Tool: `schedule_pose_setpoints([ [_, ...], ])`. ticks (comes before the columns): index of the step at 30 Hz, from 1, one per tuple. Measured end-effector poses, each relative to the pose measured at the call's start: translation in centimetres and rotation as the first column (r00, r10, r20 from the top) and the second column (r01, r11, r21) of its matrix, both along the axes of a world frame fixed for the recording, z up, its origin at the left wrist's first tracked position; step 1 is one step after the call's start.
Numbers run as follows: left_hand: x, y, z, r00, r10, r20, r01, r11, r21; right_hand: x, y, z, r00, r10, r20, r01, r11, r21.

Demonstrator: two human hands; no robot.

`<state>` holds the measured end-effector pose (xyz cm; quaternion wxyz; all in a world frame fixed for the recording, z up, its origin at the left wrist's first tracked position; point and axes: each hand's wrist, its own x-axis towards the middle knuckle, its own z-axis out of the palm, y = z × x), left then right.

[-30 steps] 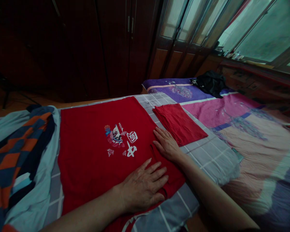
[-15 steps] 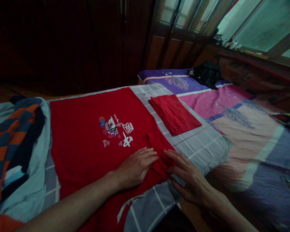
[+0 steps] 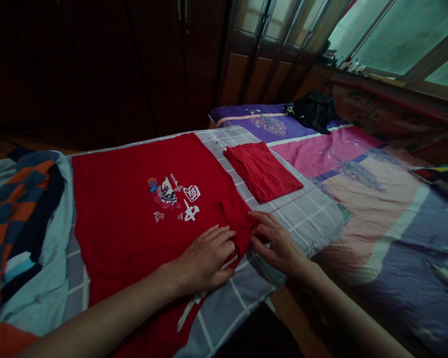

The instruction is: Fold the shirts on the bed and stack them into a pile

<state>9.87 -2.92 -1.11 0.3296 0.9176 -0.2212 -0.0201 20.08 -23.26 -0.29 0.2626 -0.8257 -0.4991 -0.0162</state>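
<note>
A red T-shirt (image 3: 115, 214) with a white and coloured print on its chest lies flat on a grey checked bedsheet (image 3: 302, 214). My left hand (image 3: 205, 258) is on the shirt's lower right part, with its fingers curled over gathered red fabric. My right hand (image 3: 274, 238) is just right of it, its fingertips against the shirt's edge near the sleeve. A folded red cloth (image 3: 263, 171) lies on the sheet above both hands, not touching either.
A crumpled orange and navy garment (image 3: 18, 223) lies on a pale blue cloth left of the shirt. A pink and purple quilt (image 3: 358, 199) covers the bed to the right, with a black bundle (image 3: 313, 112) at the far end. A dark wooden wardrobe (image 3: 97, 64) stands behind.
My right hand has moved up and left, from below the shirt's edge onto it, closer to my left hand. The shirt's fabric is bunched under my left fingers. The view has shifted slightly.
</note>
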Motion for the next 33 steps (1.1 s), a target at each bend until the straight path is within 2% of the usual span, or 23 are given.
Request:
schedule_pose_setpoints([
  [2,0.0,-0.2,-0.5,0.999,0.030,0.016,-0.030,0.999,-0.012,-0.4,-0.1,0.1,0.999,0.032,-0.011,-0.032,0.999,-0.028],
  [4,0.2,-0.1,-0.7,0.999,0.034,-0.015,-0.035,0.996,-0.077,-1.0,-0.3,-0.1,0.997,0.081,-0.005,-0.081,0.994,-0.076],
  [7,0.6,0.3,-0.4,0.995,0.013,-0.098,-0.029,0.985,-0.172,-1.6,-0.8,-0.8,0.989,0.146,0.028,-0.141,0.980,-0.137],
  [9,0.8,0.5,0.0,0.991,0.009,-0.135,-0.036,0.981,-0.193,-1.6,-1.0,-1.4,0.984,0.154,0.087,-0.144,0.983,-0.117],
  [12,0.7,0.4,0.4,0.991,0.008,-0.136,-0.029,0.989,-0.147,-1.2,-1.0,-2.1,0.978,0.141,0.153,-0.140,0.990,-0.016],
  [15,-0.1,-0.2,0.4,0.995,-0.001,-0.104,-0.004,0.999,-0.050,-0.7,-0.9,-2.0,0.987,0.131,0.089,-0.138,0.988,0.070],
  [19,-2.0,-1.6,0.0,0.999,0.006,-0.052,0.001,0.992,0.129,-0.4,-1.4,-1.4,0.988,0.153,0.031,-0.155,0.984,0.083],
  [21,-2.7,-2.1,0.4,1.000,0.014,-0.022,-0.010,0.981,0.194,-0.4,-1.9,-1.3,0.986,0.169,0.012,-0.169,0.983,0.076],
  [24,-3.2,-2.5,1.9,1.000,0.014,-0.021,-0.010,0.985,0.175,-0.5,-2.7,-1.4,0.984,0.178,-0.008,-0.177,0.982,0.063],
  [26,-3.0,-2.5,3.0,0.995,-0.047,-0.090,0.056,0.993,0.102,-0.7,-3.1,-1.7,0.983,0.185,0.000,-0.185,0.982,0.037],
  [28,-2.6,-2.4,3.3,0.987,-0.111,-0.119,0.115,0.993,0.027,-1.1,-3.2,-1.9,0.982,0.183,0.034,-0.184,0.983,0.000],
  [30,-2.2,-2.3,2.6,0.996,-0.092,-0.020,0.092,0.996,0.022,-1.5,-3.2,-2.0,0.982,0.175,0.073,-0.173,0.984,-0.040],
  [33,-2.0,-2.2,0.1,0.984,-0.030,0.175,0.009,0.993,0.119,-1.9,-3.3,-1.7,0.978,0.195,0.067,-0.187,0.976,-0.115],
])
